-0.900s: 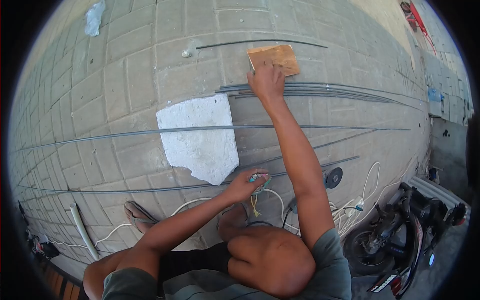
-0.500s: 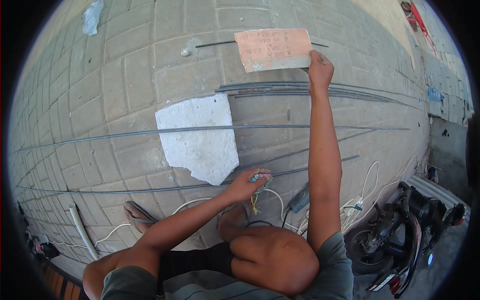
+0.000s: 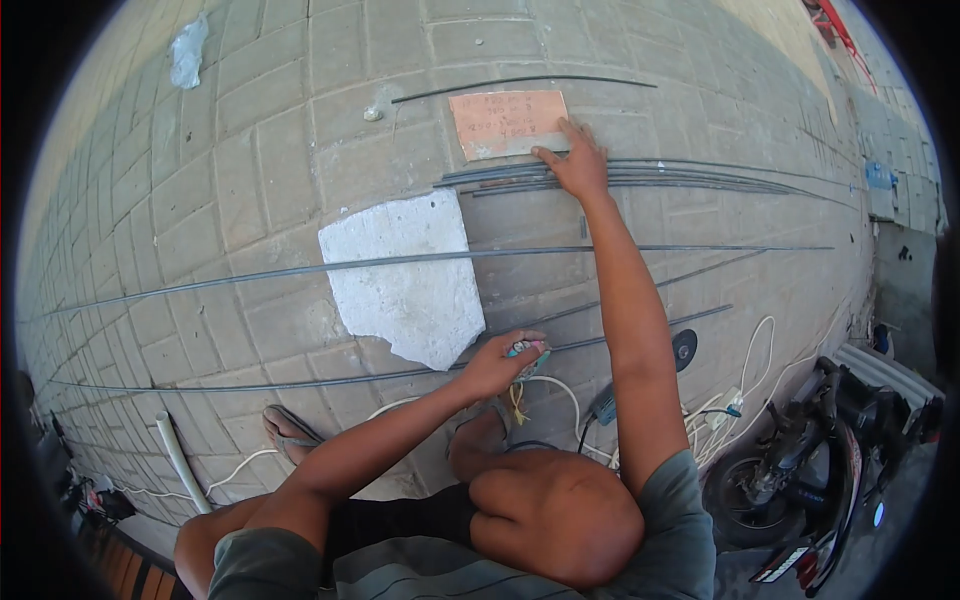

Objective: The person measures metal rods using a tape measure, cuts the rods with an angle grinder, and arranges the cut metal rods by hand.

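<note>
A pinkish card with handwriting lies on the paving, its lower right corner at the fingers of my right hand. Those fingers are apart, thumb and fingertips touching the card's edge. Just below it runs a bundle of thin metal rods. My left hand is closed around a small greenish bundle with yellow strands hanging down. A white slab lies to its upper left, with one long rod across it. Another rod passes behind my left hand.
An angle grinder with a dark disc lies partly behind my right arm. White cable is coiled near a motorcycle at lower right. A pale pipe is at lower left, a plastic bag at upper left.
The card was turned over from its brown side to its written side, then lowered onto the paving. My right hand has come left and loosened from it. My left hand has barely moved.
</note>
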### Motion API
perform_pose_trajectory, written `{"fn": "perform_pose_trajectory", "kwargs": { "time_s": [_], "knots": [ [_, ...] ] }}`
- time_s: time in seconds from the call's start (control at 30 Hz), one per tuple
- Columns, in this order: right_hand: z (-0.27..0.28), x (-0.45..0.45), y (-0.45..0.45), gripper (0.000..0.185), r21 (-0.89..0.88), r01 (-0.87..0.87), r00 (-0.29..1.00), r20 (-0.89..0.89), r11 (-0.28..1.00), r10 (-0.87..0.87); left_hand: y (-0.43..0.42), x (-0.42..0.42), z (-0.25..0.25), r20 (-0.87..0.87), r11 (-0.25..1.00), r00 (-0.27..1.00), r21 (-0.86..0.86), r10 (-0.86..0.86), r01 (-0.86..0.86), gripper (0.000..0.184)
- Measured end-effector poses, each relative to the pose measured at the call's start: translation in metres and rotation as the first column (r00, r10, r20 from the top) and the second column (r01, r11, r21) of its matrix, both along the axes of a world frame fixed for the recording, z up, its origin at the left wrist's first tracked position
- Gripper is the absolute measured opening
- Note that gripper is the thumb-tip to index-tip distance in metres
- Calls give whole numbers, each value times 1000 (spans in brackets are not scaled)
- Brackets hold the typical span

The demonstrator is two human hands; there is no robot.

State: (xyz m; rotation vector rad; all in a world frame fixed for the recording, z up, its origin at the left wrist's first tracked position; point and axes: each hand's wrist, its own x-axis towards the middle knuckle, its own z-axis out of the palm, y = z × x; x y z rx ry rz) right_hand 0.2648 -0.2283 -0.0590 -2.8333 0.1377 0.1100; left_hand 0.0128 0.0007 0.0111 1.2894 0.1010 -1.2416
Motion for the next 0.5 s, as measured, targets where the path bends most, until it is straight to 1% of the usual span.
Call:
{"fn": "perform_pose_trajectory", "kwargs": {
  "time_s": [0.07,0.1,0.13,0.17,0.2,0.27,0.3,0.33,0.37,0.4,0.43,0.47,0.5],
  "knots": [
    [4,-3,3,85,6,9,1000,-8,1000,-8,-1,-5,-10,-2,995,998,-69,68,-68,51],
    [7,-11,9,80,25,27,990,136,999,-30,0,-2,-12,4,996,998,-67,63,-63,51],
    [11,-22,14,75,44,42,961,272,998,-52,1,1,-14,-31,992,998,-105,61,-64,54],
    [34,-40,19,62,234,22,952,292,972,-92,2,3,-15,-67,987,996,-143,60,-69,56],
    [65,-65,26,49,416,-3,944,302,909,-135,3,3,-15,-66,988,996,-140,61,-70,56],
    [95,-125,33,29,551,-24,955,259,834,-143,3,4,-14,-140,966,989,-246,46,-79,62],
    [108,-156,36,26,525,28,984,135,850,-116,3,6,-8,-140,966,989,-248,42,-76,62],
    [118,-186,37,23,490,76,996,6,868,-91,2,9,3,-100,972,993,-221,59,-80,60],
    [125,-213,35,23,473,147,980,-187,868,-64,0,9,9,-62,977,995,-195,74,-85,57],
    [130,-235,33,22,443,215,926,-375,870,-38,-3,5,7,-66,976,995,-202,71,-83,57],
    [136,-253,35,22,435,220,925,-377,873,-45,-6,0,3,52,977,993,-191,110,-98,52],
    [143,-267,38,22,518,422,843,-526,744,-112,-9,-4,-1,171,977,974,-181,147,-116,47],
    [148,-275,39,22,549,609,732,-667,573,-139,-11,-7,2,170,976,974,-187,147,-114,47]
  ]
}}
